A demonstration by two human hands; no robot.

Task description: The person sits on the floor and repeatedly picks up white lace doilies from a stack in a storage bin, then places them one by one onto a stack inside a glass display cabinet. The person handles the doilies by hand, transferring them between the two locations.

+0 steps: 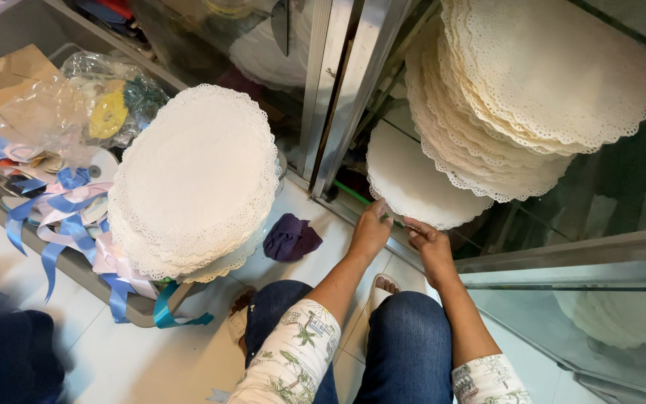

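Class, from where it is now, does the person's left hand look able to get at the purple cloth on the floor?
Probably yes: the left hand is beside the purple cloth, with only bare floor tiles between.

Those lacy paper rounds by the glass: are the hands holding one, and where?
Both the left hand and right hand pinch the white lace doily at its lower scalloped edge.

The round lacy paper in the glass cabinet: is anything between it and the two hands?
Nothing visible. The left hand and right hand already touch the lower edge of the lacy paper.
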